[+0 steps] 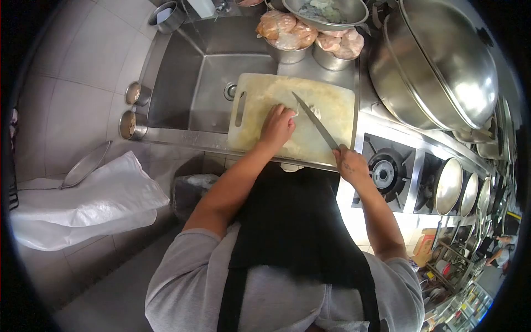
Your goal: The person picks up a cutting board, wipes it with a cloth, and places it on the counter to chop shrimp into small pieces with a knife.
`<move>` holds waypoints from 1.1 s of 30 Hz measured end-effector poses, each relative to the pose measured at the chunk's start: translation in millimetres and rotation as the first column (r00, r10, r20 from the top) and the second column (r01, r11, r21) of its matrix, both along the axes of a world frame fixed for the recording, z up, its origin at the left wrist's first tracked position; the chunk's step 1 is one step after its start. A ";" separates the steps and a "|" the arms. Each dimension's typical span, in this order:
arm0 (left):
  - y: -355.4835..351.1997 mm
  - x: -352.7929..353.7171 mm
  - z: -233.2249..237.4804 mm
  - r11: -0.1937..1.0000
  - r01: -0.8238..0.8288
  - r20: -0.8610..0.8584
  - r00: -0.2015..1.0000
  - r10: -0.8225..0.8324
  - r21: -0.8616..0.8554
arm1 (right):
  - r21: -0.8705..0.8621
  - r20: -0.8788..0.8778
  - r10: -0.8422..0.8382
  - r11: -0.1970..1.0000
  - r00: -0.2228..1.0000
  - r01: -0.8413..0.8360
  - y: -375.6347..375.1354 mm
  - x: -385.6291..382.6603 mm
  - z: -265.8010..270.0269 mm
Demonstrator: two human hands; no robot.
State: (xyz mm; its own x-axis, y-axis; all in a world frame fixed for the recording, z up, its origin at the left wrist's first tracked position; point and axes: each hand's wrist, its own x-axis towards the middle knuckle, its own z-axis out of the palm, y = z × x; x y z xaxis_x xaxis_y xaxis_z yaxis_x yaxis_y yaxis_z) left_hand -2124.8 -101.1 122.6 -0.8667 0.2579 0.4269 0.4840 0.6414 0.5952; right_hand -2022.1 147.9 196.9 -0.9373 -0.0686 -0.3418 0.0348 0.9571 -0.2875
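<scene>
A worn, yellowish-white cutting board (260, 86) lies across the edge of the sink. My right hand (352, 166) grips the handle of a long kitchen knife (318, 123), its blade slanting to the upper left just above or on the board. On the board's middle, my left hand (278, 126) is closed with curled fingers around a small whitish piece of food (295, 112), mostly hidden. Several small whitish bits (314, 112) lie beside the blade on its far side.
A steel sink (177, 83) is left of the board. Steel pots with bagged, pinkish-orange food (285, 30) and a bowl (326, 25) stand behind it. Right are a big domed steel pot (442, 61), a gas burner (383, 173) and pans (448, 186). A white sack (94, 199) is lower left.
</scene>
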 end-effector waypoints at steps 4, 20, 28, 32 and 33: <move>-1.0 -6.7 -9.4 0.995 0.092 0.091 0.991 -0.094 0.024 | 0.002 -0.038 -0.058 0.998 0.998 0.058 -12.0 3.0 6.5; -1.4 -7.3 -14.9 0.993 0.113 0.096 0.989 -0.116 0.032 | -0.079 -0.001 0.070 0.994 0.998 -0.070 -43.8 -6.7 -24.1; -8.5 -3.6 -15.7 0.982 0.122 0.102 0.985 -0.138 0.146 | 0.030 0.132 0.046 0.998 0.990 -0.050 -35.1 -6.5 21.5; -2.9 -4.7 -22.8 0.983 0.097 0.122 0.986 -0.116 0.158 | 0.072 0.201 0.083 0.992 0.976 -0.099 -37.8 4.2 30.1; -3.9 -5.0 -24.1 0.984 0.093 0.125 0.986 -0.113 0.155 | 0.051 0.170 0.083 0.994 0.982 -0.093 -37.9 5.0 20.9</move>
